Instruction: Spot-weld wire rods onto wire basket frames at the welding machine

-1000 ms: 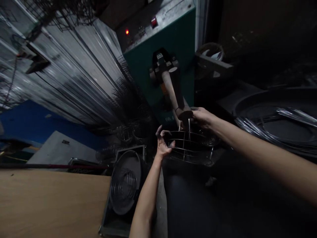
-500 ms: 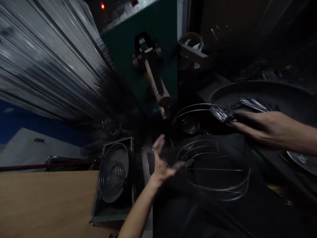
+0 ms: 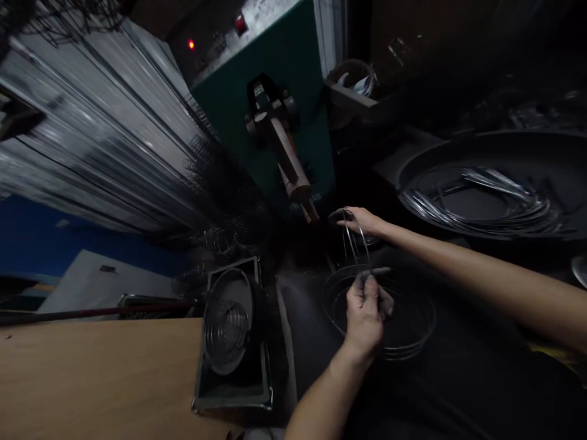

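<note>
My left hand (image 3: 365, 318) is closed in a pinch on a curved metal wire (image 3: 364, 242), just above my lap. Farther forward, my right hand (image 3: 362, 221) has its fingers round the far part of the same wire, which arches up between both hands. Below my left hand, several thin wire hoops (image 3: 406, 352) lie on the dark cloth over my lap. Ahead of my right hand, a rod-shaped electrode (image 3: 293, 177) juts from a green machine (image 3: 220, 116).
On the right a wide dark pan (image 3: 440, 146) holds a bundle of bent wires (image 3: 477, 214). To the left, a round bowl (image 3: 224, 360) with wire rings sits in a metal-framed crate (image 3: 229, 403). A wooden board (image 3: 101, 366) lies at the lower left.
My right hand has moved from the pan leftward toward the machine, bringing a wire. My left hand, open before, has moved right and closed on that wire.
</note>
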`<act>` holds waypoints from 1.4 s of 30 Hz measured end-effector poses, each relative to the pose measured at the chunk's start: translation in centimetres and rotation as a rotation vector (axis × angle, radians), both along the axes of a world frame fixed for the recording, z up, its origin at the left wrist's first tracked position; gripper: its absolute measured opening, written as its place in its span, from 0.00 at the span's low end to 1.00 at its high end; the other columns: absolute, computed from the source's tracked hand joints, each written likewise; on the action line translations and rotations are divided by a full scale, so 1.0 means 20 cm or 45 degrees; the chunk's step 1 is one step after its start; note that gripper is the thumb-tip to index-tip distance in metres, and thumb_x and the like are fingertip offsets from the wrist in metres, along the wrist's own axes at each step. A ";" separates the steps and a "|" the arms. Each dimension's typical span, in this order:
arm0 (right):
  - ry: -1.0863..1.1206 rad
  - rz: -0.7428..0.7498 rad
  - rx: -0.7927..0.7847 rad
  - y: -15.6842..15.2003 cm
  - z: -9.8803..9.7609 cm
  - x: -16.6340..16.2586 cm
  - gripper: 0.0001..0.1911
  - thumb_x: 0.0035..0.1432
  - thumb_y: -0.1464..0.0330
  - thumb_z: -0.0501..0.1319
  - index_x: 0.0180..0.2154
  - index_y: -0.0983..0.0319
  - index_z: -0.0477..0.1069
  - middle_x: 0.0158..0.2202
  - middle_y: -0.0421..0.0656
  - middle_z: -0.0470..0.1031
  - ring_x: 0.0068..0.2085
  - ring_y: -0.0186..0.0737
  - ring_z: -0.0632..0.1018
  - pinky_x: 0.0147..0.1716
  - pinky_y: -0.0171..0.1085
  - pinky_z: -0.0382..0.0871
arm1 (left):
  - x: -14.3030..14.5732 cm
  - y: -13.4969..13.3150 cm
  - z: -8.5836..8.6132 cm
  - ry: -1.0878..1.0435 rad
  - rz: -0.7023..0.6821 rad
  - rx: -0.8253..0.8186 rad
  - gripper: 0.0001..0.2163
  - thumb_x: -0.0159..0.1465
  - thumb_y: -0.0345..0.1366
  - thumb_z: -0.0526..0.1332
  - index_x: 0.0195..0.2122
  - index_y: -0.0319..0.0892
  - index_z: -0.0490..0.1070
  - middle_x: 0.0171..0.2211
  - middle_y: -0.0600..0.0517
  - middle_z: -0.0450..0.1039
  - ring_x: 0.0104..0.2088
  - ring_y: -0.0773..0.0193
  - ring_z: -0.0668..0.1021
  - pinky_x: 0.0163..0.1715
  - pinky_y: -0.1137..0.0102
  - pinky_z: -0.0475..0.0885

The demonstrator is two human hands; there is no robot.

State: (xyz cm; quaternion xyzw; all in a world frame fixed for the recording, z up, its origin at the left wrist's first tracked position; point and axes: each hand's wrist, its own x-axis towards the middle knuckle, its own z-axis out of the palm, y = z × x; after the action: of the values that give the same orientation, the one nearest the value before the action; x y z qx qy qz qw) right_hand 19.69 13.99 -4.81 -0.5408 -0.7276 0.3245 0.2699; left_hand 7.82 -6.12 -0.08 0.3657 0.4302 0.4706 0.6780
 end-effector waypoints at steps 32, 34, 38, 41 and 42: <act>0.478 -0.008 -0.521 -0.82 0.32 0.02 0.27 0.52 0.48 0.61 0.44 0.61 0.73 0.39 0.47 0.76 0.39 0.49 0.78 0.39 0.43 0.76 | -0.29 0.40 0.07 0.756 -0.418 0.610 0.10 0.61 0.41 0.62 0.31 0.39 0.72 0.32 0.52 0.71 0.34 0.67 0.74 0.36 0.74 0.67; 0.567 -0.059 -0.585 -0.81 0.33 -0.01 0.27 0.47 0.50 0.66 0.43 0.62 0.73 0.35 0.45 0.76 0.35 0.45 0.77 0.35 0.40 0.76 | -0.30 0.40 0.08 0.856 -0.389 0.636 0.09 0.60 0.41 0.62 0.30 0.39 0.72 0.30 0.53 0.71 0.33 0.67 0.73 0.35 0.73 0.66; 0.633 -0.068 -0.808 -0.77 0.35 -0.01 0.26 0.47 0.52 0.66 0.45 0.60 0.73 0.27 0.42 0.73 0.25 0.37 0.73 0.24 0.35 0.70 | -0.34 0.40 0.09 0.844 -0.359 0.487 0.11 0.61 0.42 0.61 0.30 0.39 0.72 0.28 0.53 0.72 0.31 0.68 0.73 0.34 0.74 0.66; 0.593 0.040 -0.953 -0.77 0.34 -0.03 0.27 0.43 0.51 0.68 0.40 0.63 0.74 0.23 0.41 0.72 0.20 0.32 0.68 0.15 0.31 0.59 | -0.37 0.36 0.11 0.733 -0.400 0.435 0.10 0.61 0.42 0.61 0.32 0.39 0.74 0.31 0.52 0.75 0.34 0.66 0.75 0.36 0.73 0.68; 0.575 0.049 -0.947 -0.77 0.34 -0.03 0.27 0.41 0.50 0.69 0.36 0.64 0.74 0.21 0.40 0.71 0.19 0.31 0.67 0.14 0.30 0.55 | -0.38 0.32 0.11 0.718 -0.394 0.448 0.10 0.62 0.42 0.60 0.35 0.40 0.74 0.32 0.51 0.75 0.35 0.65 0.76 0.38 0.72 0.69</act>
State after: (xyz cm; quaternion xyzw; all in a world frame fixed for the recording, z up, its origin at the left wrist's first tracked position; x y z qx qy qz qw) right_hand 19.02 -1.37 1.99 -0.5029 -0.4938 0.6797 0.2029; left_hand 0.22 0.31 2.12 0.6528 0.4522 0.3101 0.5227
